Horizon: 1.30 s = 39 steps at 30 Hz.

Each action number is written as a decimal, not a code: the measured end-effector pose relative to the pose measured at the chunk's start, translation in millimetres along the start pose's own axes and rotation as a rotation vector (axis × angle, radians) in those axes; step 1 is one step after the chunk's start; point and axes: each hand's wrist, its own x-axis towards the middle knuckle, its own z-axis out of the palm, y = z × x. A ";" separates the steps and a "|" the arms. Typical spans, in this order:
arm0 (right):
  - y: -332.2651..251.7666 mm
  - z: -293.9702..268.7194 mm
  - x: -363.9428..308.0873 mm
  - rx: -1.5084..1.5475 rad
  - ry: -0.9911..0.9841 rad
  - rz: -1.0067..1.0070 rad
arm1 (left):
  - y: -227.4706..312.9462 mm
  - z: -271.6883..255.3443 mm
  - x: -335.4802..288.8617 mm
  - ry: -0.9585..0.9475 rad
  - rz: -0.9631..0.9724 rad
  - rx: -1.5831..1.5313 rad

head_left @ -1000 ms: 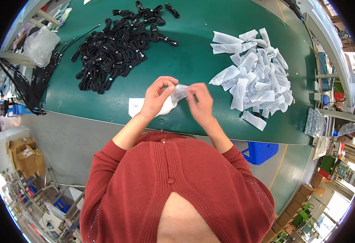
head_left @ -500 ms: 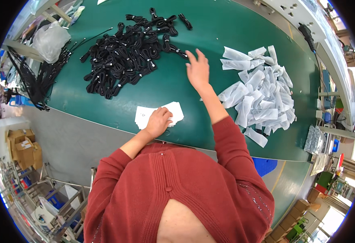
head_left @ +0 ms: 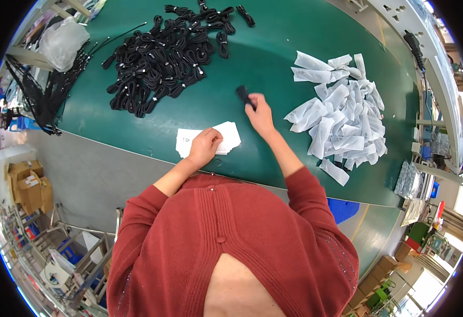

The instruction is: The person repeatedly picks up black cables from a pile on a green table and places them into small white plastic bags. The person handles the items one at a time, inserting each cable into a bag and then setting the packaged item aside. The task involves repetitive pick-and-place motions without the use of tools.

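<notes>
My right hand (head_left: 261, 113) is closed on a coiled black cable (head_left: 243, 95), slightly blurred, held above the green table. The cable's upper end sticks out beyond my fingertips. My left hand (head_left: 204, 147) rests over a fanned stack of flat white bags (head_left: 229, 134) near the table's front edge. Its fingers are curled, with thumb and fingertips pinched together at the top bag; the palm hides part of the stack. To the far left lies a large heap of coiled black cables (head_left: 163, 63), each bound with a small tie. On the right is a pile of filled, whitish translucent bags (head_left: 342, 113).
Loose black cables (head_left: 52, 100) hang over the table's left edge beside a crumpled clear plastic bag (head_left: 64, 43). A white frame with sockets (head_left: 395, 10) and a black plug (head_left: 413, 45) runs along the right. Cardboard boxes (head_left: 30, 187) stand on the floor at left.
My right hand has taken a coiled cable from the heap's right side and drawn it nearer to me. The fingers of my left hand have drawn together on the white stack.
</notes>
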 end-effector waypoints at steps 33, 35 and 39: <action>-50.1 -24.7 -116.7 0.262 -0.224 -0.328 | 43.7 -27.3 14.0 0.035 0.162 -0.140; -52.5 -22.6 -117.7 0.464 -0.161 -0.151 | 44.8 -24.8 15.8 0.001 0.080 -0.360; -76.1 -31.9 -105.7 0.246 0.009 -0.208 | 71.5 -24.1 30.3 -0.050 -0.024 -0.683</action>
